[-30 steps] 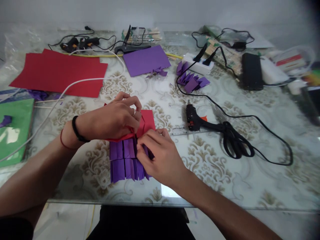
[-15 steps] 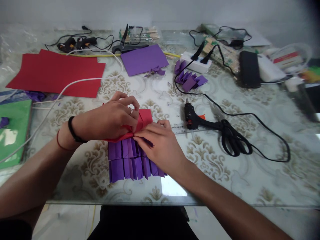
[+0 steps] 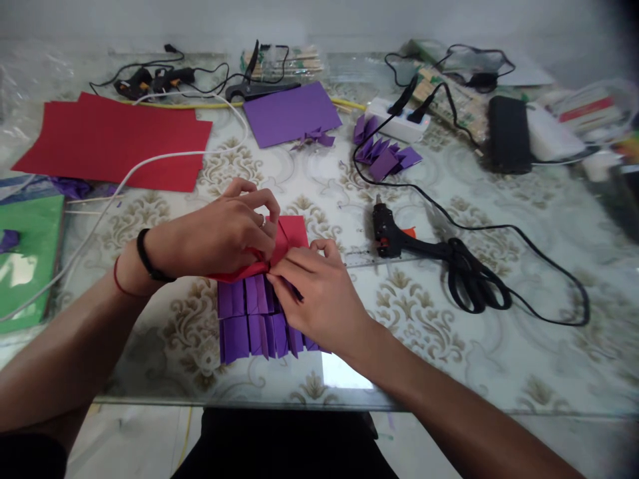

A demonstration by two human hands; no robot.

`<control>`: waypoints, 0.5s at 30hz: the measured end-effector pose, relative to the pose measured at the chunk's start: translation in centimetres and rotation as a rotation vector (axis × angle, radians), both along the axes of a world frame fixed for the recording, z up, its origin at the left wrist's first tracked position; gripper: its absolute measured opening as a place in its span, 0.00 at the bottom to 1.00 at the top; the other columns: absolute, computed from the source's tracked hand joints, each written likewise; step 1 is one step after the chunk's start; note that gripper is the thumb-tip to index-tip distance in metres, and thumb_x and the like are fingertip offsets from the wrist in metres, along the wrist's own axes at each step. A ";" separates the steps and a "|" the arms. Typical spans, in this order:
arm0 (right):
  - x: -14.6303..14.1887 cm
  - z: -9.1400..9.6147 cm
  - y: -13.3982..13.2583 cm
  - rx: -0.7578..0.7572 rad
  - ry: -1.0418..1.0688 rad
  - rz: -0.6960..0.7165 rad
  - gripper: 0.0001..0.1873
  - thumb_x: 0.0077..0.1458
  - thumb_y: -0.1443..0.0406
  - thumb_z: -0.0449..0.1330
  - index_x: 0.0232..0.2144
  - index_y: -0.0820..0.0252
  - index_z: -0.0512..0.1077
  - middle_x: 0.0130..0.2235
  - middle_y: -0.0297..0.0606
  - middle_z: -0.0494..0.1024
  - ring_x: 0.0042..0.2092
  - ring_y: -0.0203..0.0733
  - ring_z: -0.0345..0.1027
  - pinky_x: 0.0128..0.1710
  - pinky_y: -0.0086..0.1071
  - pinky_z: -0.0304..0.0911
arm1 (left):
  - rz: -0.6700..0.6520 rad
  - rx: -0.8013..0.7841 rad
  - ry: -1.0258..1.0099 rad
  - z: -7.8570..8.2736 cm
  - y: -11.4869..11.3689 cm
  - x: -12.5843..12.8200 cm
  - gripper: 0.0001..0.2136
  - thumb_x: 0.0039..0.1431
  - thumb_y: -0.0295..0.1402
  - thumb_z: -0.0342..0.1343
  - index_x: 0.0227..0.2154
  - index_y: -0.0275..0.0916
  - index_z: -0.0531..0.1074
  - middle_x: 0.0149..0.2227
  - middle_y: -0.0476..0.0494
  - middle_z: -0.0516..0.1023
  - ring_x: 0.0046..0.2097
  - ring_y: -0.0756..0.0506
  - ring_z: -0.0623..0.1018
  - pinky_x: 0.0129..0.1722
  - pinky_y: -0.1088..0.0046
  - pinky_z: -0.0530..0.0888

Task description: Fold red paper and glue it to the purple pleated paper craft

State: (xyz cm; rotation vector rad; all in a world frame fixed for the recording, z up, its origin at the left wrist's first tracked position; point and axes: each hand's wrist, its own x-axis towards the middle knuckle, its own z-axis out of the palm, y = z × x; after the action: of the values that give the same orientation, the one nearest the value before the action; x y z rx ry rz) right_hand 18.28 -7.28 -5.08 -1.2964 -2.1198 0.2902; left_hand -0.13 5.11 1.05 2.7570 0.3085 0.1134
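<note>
A pleated purple paper piece [image 3: 249,320] lies near the front of the glass table, joined at its top to a folded red paper piece [image 3: 289,234]. My left hand [image 3: 219,233] presses down on the red paper, fingers curled and pinching its fold. My right hand [image 3: 319,296] lies over the right part of the purple pleats, its fingertips pinched at the seam where red meets purple. The two hands touch there. A black band and a red string circle my left wrist.
A black glue gun [image 3: 392,238] with its looped cord [image 3: 474,283] lies to the right. Red sheets [image 3: 114,140] and a green sheet [image 3: 27,256] lie left; a purple sheet [image 3: 292,113], folded purple bits [image 3: 382,156], a power strip [image 3: 394,123] and more glue guns [image 3: 150,81] lie at the back.
My right hand slid up from the purple pleats to the seam with the red paper, exposing more pleats on the right. My left hand stayed pinching the red fold.
</note>
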 end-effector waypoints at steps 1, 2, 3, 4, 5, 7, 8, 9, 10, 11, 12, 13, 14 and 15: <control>0.2 -0.1 0.0 -0.006 0.005 0.002 0.12 0.68 0.70 0.57 0.33 0.59 0.78 0.35 0.37 0.82 0.36 0.43 0.72 0.49 0.43 0.55 | 0.003 -0.010 -0.006 0.0 0.0 0.0 0.12 0.62 0.24 0.54 0.27 0.44 0.78 0.31 0.49 0.83 0.54 0.39 0.75 0.63 0.53 0.55; 0.4 -0.1 0.0 -0.010 0.009 0.002 0.12 0.67 0.71 0.57 0.33 0.59 0.79 0.35 0.37 0.82 0.36 0.43 0.72 0.49 0.43 0.55 | 0.007 -0.019 -0.011 0.0 0.0 0.0 0.12 0.62 0.24 0.54 0.28 0.44 0.79 0.31 0.49 0.83 0.54 0.39 0.75 0.63 0.54 0.55; 0.6 -0.2 0.1 -0.014 0.011 -0.001 0.11 0.67 0.71 0.58 0.33 0.59 0.79 0.35 0.37 0.82 0.37 0.43 0.73 0.49 0.43 0.55 | 0.009 -0.025 -0.015 0.1 0.0 0.0 0.12 0.62 0.24 0.54 0.28 0.44 0.79 0.31 0.50 0.83 0.54 0.39 0.75 0.63 0.54 0.55; 0.7 -0.4 0.1 -0.017 0.010 -0.005 0.11 0.67 0.71 0.58 0.33 0.59 0.79 0.36 0.37 0.83 0.38 0.44 0.73 0.50 0.44 0.54 | 0.009 -0.025 -0.018 0.1 0.0 0.0 0.12 0.62 0.23 0.54 0.28 0.44 0.78 0.31 0.50 0.83 0.54 0.39 0.75 0.63 0.55 0.55; 0.8 -0.5 0.3 -0.020 0.007 -0.009 0.11 0.67 0.70 0.59 0.34 0.58 0.80 0.36 0.37 0.83 0.39 0.44 0.74 0.51 0.44 0.54 | 0.006 -0.021 -0.020 0.1 0.0 0.0 0.12 0.62 0.23 0.53 0.28 0.44 0.78 0.31 0.50 0.84 0.54 0.40 0.76 0.63 0.55 0.55; 0.8 -0.6 0.5 -0.027 -0.007 -0.011 0.11 0.68 0.69 0.60 0.34 0.57 0.80 0.37 0.36 0.84 0.41 0.44 0.75 0.52 0.44 0.53 | 0.002 -0.004 -0.030 0.0 0.0 0.0 0.12 0.62 0.23 0.53 0.28 0.43 0.78 0.31 0.50 0.84 0.54 0.39 0.76 0.62 0.55 0.56; 0.7 -0.5 0.5 -0.031 -0.019 -0.010 0.11 0.69 0.68 0.60 0.33 0.57 0.80 0.37 0.36 0.85 0.41 0.44 0.75 0.52 0.44 0.53 | -0.001 0.002 -0.036 0.0 0.0 0.0 0.12 0.62 0.23 0.54 0.28 0.43 0.78 0.31 0.50 0.84 0.54 0.39 0.76 0.62 0.55 0.56; 0.5 -0.5 0.6 -0.032 -0.032 -0.008 0.11 0.69 0.68 0.61 0.33 0.56 0.80 0.37 0.36 0.84 0.41 0.44 0.74 0.51 0.44 0.53 | -0.003 0.006 -0.042 0.0 0.0 0.0 0.11 0.63 0.24 0.54 0.28 0.43 0.78 0.31 0.50 0.84 0.53 0.39 0.76 0.61 0.55 0.56; 0.4 -0.5 0.6 -0.030 -0.044 -0.008 0.11 0.69 0.68 0.61 0.33 0.56 0.80 0.37 0.36 0.84 0.41 0.44 0.74 0.51 0.44 0.53 | -0.002 0.008 -0.042 -0.1 -0.1 0.0 0.11 0.63 0.24 0.54 0.28 0.43 0.77 0.31 0.50 0.83 0.53 0.39 0.76 0.61 0.55 0.56; 0.2 -0.4 0.6 -0.024 -0.053 -0.007 0.12 0.69 0.68 0.61 0.32 0.57 0.80 0.36 0.36 0.84 0.40 0.45 0.74 0.51 0.44 0.53 | -0.001 0.009 -0.038 0.0 -0.1 0.0 0.11 0.64 0.24 0.54 0.28 0.43 0.77 0.31 0.50 0.83 0.53 0.39 0.76 0.61 0.55 0.56; 0.0 -0.4 0.7 -0.016 -0.058 -0.008 0.12 0.68 0.68 0.60 0.32 0.57 0.80 0.36 0.37 0.84 0.40 0.45 0.74 0.51 0.44 0.53 | 0.003 0.010 -0.028 0.0 -0.1 0.0 0.12 0.64 0.25 0.54 0.28 0.44 0.77 0.31 0.50 0.83 0.53 0.39 0.76 0.61 0.55 0.56; -0.1 -0.3 0.7 -0.008 -0.061 -0.009 0.12 0.68 0.68 0.60 0.32 0.58 0.80 0.36 0.37 0.84 0.40 0.45 0.74 0.51 0.45 0.54 | 0.006 0.011 -0.016 0.0 -0.1 0.1 0.12 0.65 0.25 0.53 0.28 0.44 0.77 0.31 0.49 0.83 0.53 0.39 0.76 0.62 0.55 0.56; -0.2 -0.3 0.6 0.000 -0.061 -0.010 0.12 0.68 0.69 0.59 0.32 0.58 0.80 0.35 0.38 0.83 0.40 0.45 0.74 0.51 0.45 0.54 | 0.010 0.012 -0.001 0.0 -0.1 0.1 0.12 0.65 0.26 0.52 0.28 0.43 0.77 0.31 0.49 0.83 0.54 0.39 0.75 0.62 0.54 0.56; -0.2 -0.3 0.6 0.007 -0.060 -0.012 0.12 0.67 0.69 0.59 0.32 0.58 0.79 0.35 0.38 0.83 0.39 0.46 0.73 0.51 0.45 0.54 | 0.014 0.011 0.012 0.1 -0.1 0.1 0.13 0.66 0.26 0.52 0.28 0.43 0.76 0.31 0.48 0.83 0.54 0.38 0.75 0.62 0.53 0.55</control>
State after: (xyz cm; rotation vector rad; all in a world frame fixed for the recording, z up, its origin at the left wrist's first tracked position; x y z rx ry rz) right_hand 18.05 -6.64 -5.43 -1.3291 -2.1603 0.2412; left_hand 0.00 5.00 1.12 2.7674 0.3315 0.1023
